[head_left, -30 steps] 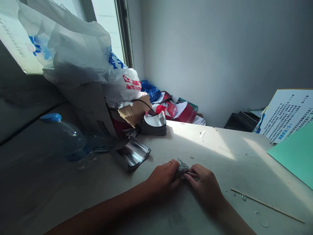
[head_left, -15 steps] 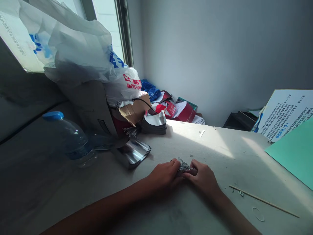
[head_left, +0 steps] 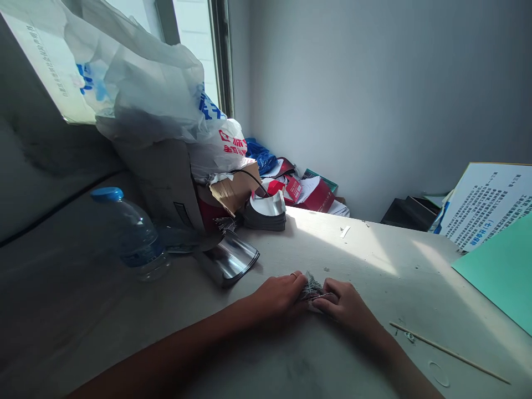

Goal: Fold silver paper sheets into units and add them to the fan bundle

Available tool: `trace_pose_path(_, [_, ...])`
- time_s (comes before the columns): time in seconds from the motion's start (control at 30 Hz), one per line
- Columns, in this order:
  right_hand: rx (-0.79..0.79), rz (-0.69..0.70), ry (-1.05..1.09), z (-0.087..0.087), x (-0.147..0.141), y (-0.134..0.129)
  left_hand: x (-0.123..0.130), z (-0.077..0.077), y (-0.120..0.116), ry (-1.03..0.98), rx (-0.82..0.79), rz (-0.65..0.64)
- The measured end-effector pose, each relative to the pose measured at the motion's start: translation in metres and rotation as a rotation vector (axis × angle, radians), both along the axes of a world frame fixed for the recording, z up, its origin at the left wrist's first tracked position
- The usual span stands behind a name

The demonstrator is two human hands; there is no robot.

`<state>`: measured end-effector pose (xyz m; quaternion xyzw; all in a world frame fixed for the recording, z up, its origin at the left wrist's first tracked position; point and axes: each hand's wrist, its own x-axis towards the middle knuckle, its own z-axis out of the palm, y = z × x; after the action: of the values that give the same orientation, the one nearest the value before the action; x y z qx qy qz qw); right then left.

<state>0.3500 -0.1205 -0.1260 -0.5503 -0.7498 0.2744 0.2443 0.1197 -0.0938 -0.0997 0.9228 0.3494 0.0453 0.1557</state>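
My left hand (head_left: 280, 293), with a ring on one finger, is closed around a bundle of thin silvery wires (head_left: 311, 286) low over the table. The wires fan out above the fingers, and their lower part is hidden. Close against its right side, my right hand (head_left: 344, 300) is closed, with a thin, straight, shiny wire-like piece (head_left: 322, 296) between thumb and fingers. That piece runs toward the bundle; whether it joins it I cannot tell.
Curved metal sheets (head_left: 235, 257) lie stacked beyond my left hand, beside a blue-capped bottle (head_left: 139, 238). More curved pieces (head_left: 265, 213) stand near a cardboard box (head_left: 160, 177) under plastic bags (head_left: 153, 83). A thin stick (head_left: 453, 353), a ring-shaped band (head_left: 439, 374) and green sheet (head_left: 502, 266) are rightward.
My right hand has shifted slightly apart from the left, and more of the thin straight piece shows between them. The whole view has shifted a little.
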Motion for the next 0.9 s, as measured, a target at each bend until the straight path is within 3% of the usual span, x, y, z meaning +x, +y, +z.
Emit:
trace_pose_path(0.3, [0.077,-0.06,-0.051,-0.003,-0.008,-0.004,0.0,-0.003,0.002,-0.053,0.066,-0.052])
trace_pose_path(0.63, [-0.122,0.164,0.091,0.018,0.005,-0.005,-0.005,0.008,0.0,0.01,0.031,-0.057])
trace_pose_path(0.9, [0.062,0.014,-0.104,0.008,-0.013,-0.011,-0.006,0.017,-0.005,0.026,0.004,-0.105])
